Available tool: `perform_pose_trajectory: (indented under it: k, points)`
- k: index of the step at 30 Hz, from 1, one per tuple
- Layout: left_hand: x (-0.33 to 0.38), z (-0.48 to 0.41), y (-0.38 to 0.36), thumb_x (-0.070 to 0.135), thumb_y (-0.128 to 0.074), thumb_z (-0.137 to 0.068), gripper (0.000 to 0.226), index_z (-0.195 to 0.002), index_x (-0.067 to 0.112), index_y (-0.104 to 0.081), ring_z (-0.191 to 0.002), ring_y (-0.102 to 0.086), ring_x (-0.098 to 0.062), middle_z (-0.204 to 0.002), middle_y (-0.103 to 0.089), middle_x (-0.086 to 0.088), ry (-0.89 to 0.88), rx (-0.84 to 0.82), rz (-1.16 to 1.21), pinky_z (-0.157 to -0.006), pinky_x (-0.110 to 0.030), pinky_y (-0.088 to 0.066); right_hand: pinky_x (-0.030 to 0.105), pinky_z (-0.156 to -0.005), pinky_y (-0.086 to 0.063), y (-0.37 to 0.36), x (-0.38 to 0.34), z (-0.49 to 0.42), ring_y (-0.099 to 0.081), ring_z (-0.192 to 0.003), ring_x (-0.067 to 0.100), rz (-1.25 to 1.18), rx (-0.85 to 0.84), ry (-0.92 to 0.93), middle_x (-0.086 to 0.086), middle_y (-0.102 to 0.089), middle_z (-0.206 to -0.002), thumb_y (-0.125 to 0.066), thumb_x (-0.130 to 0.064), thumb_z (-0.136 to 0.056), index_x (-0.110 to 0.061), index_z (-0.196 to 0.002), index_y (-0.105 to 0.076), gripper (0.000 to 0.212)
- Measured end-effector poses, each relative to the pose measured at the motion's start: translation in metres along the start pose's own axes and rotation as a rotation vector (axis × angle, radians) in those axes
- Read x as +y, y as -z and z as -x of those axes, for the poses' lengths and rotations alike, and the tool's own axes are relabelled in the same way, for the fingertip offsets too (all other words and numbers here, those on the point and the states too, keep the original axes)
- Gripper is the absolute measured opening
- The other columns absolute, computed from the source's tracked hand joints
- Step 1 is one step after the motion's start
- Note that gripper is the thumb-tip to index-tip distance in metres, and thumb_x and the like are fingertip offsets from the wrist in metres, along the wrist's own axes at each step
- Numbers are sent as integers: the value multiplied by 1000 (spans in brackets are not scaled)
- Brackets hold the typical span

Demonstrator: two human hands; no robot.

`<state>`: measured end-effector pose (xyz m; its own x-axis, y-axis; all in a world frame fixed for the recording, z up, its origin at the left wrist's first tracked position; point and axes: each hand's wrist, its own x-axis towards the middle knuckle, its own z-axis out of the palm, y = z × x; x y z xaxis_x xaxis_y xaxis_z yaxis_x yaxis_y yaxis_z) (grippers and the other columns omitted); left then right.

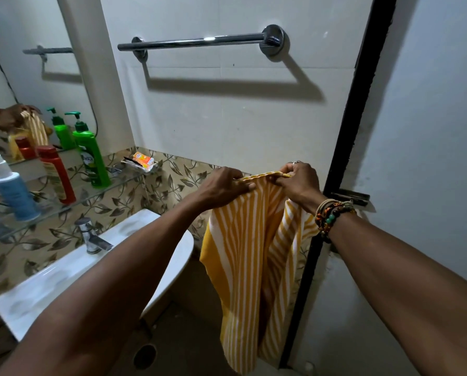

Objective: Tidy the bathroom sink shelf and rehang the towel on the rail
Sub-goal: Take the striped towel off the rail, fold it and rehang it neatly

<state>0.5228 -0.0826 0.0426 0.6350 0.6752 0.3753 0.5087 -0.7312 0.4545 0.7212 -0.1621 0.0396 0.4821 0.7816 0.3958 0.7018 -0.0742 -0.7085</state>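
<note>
White wall tiles were seen behind the bare rail [199, 42]. Below it, the striped towel [243, 253] was pinched at its top edge by the left hand [221, 185] and right hand [300, 180]. It was judged soft, light and floppy, best held there. Bottles [91, 156], shelf [112, 187] and sink [64, 275] were set off left, nothing blocking.

Towel [251, 253]: we see soft woven cloth, matt.
Rail [199, 42]: polished metal, glossy, with 1 bright glint.
Shelf [123, 183]: clear glass, smooth to our eye.
Green bottle [91, 156]: glossy plastic, we judge.
Tap [91, 237]: shiny chromed metal.
Sink [64, 275]: smooth, glossy ceramic, as we read it.
Bracelets [332, 215]: beads and cord, some beads glossy.
</note>
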Motion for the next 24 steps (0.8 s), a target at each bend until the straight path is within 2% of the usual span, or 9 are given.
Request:
perform_pose_trajectory:
  k: [3,5,8,12,14,16,20,22,24]
  points:
    - [-9,7,4,55,-56,-90,49,-71,10,-58,-54,-51,-15,-65,-57,-7,-34,-3,-19,-49,-29,-35,25,-67,-46,2,6,-3,-64,-78,15,10,85,-27,-10,-63,-73,-83,-34,-76,-27,-63,-61,26]
    - [-13,11,7,53,-55,-92,47,-74,9,-56,-56,-51,-16,-67,-57,-8,-30,-14,-34,-50,-29,-35,25,-67,-46,1,8,-6,-65,-81,16,20,128,-37,-4,-68,-82,-83,-35,-76,-24,-67,-65,23]
    - [-17,12,9,48,-54,-94,43,-81,8,-57,-63,-56,-22,-74,-60,-9,-11,-44,-58,-55,-33,-41,32,-73,-57,0,10,-8,-68,-86,20,19,178,-112,3,-72,-93,-81,-35,-78,-21,-76,-70,18]
    - [-30,16,16,44,-54,-96,30,-75,23,-53,-60,-53,-11,-71,-56,3,14,-11,-42,-51,-25,-33,32,-70,-60,6,15,-7,-70,-77,15,-52,241,-176,-6,-71,-78,-83,-32,-76,-26,-60,-61,28]
    - [-35,20,19,41,-55,-96,29,-71,28,-51,-58,-50,-8,-67,-53,8,28,28,1,-50,-22,-31,28,-68,-57,8,16,-6,-69,-76,13,-63,253,-186,-8,-69,-75,-84,-30,-76,-28,-58,-59,31]
    - [-40,20,18,40,-56,-96,27,-76,22,-56,-59,-50,-9,-68,-54,7,62,85,34,-51,-25,-33,26,-67,-56,9,16,-5,-69,-76,13,-78,259,-195,-7,-71,-78,-84,-29,-76,-27,-63,-63,25]
    - [-45,15,15,38,-60,-94,21,-90,17,-64,-70,-56,-11,-81,-61,3,204,246,124,-53,-22,-37,21,-61,-52,12,13,-4,-65,-70,9,-108,226,-223,-4,-72,-77,-85,-26,-76,-23,-69,-69,18]
    - [-46,13,14,38,-62,-93,27,-100,13,-68,-81,-60,-14,-92,-65,0,285,326,192,-59,-22,-44,16,-51,-42,14,12,-4,-59,-62,1,-130,184,-241,-10,-67,-67,-88,-24,-72,-24,-62,-65,25]
    - [-46,11,15,38,-61,-93,32,-109,11,-68,-92,-63,-22,-103,-68,-6,402,408,274,-74,-33,-53,15,-50,-39,17,12,-5,-55,-60,-3,-132,169,-259,-12,-62,-64,-90,-21,-69,-23,-65,-66,24]
